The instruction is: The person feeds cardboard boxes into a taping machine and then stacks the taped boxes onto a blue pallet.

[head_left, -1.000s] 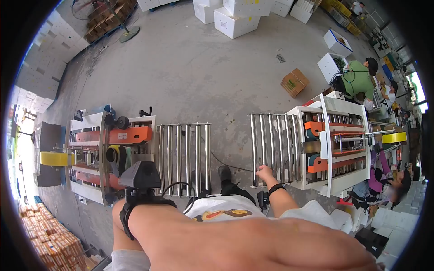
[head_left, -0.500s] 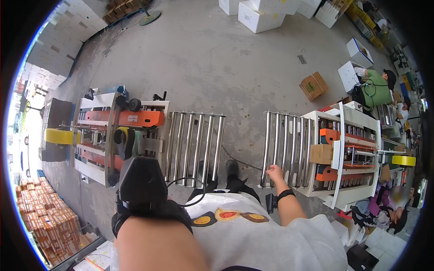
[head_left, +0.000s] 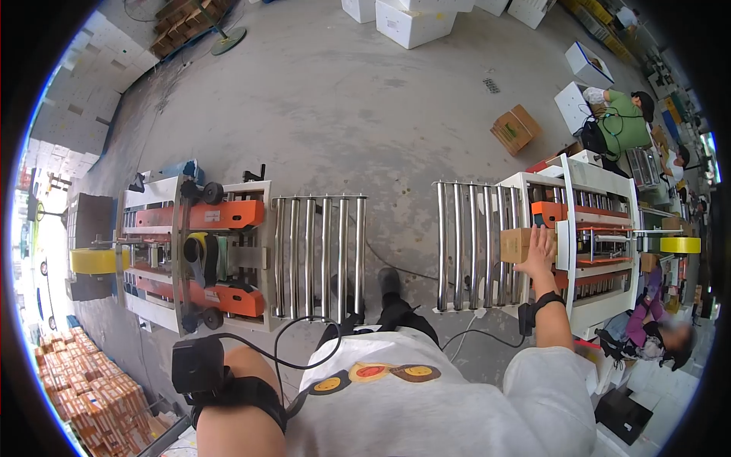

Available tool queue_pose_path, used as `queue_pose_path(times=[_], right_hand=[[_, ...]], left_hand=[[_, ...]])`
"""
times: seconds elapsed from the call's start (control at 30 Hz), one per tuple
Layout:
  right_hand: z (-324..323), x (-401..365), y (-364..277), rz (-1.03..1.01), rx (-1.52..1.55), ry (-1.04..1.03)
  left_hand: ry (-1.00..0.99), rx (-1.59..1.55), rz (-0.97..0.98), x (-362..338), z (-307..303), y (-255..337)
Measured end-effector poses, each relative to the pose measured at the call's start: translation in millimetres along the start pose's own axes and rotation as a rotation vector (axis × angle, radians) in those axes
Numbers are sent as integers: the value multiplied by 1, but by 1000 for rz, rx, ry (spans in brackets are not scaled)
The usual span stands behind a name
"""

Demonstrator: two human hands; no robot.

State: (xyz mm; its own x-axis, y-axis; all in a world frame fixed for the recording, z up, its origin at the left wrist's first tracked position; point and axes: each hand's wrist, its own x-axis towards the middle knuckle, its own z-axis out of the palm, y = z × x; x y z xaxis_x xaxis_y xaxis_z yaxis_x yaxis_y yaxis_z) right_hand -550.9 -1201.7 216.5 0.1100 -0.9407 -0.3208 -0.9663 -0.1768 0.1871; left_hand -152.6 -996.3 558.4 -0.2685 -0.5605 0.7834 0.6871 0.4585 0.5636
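My right hand [head_left: 539, 251] reaches to the right-hand conveyor. Its fingers are stretched out and spread against the right end of a small brown cardboard box [head_left: 515, 245]. That box sits where the steel rollers [head_left: 474, 247] meet the white-framed taping machine [head_left: 563, 293] with orange side belts. A dark band circles my right wrist. My left arm [head_left: 242, 426] is bent at the lower left, with a black strapped-on device [head_left: 198, 367] and a cable. The left hand itself does not show.
A second roller conveyor [head_left: 318, 259] and taping machine [head_left: 156, 301] stand on the left. Cables trail across the floor by my shoes [head_left: 390, 283]. A cardboard carton [head_left: 515, 129] lies beyond. Co-workers in green [head_left: 628, 122] and purple [head_left: 643, 320] are at the right.
My right hand has moved right, from above the rollers to the cardboard box. The box has shifted slightly left, out of the machine. My left arm has lowered, and the view has shifted.
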Motion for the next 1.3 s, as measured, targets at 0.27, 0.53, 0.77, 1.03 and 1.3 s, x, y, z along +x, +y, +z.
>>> queue_pose_path(times=[0.27, 0.53, 0.77, 1.03, 1.3], right_hand=[[37, 40, 27, -175, -227, -107], [12, 9, -70, -351, 89, -47], [-50, -70, -263, -1166, 373, -255], [-26, -72, -384, -919, 681, -356], [-7, -70, -500, -408, 896, -1116]], left_hand=[[27, 50, 136, -1, 8, 17], [851, 744, -656, -134, -61, -42], [184, 1431, -1335, -297, -45, -136], [1504, 884, -1171, -360, -27, -66], [2290, 336, -447, -452, -67, -96]])
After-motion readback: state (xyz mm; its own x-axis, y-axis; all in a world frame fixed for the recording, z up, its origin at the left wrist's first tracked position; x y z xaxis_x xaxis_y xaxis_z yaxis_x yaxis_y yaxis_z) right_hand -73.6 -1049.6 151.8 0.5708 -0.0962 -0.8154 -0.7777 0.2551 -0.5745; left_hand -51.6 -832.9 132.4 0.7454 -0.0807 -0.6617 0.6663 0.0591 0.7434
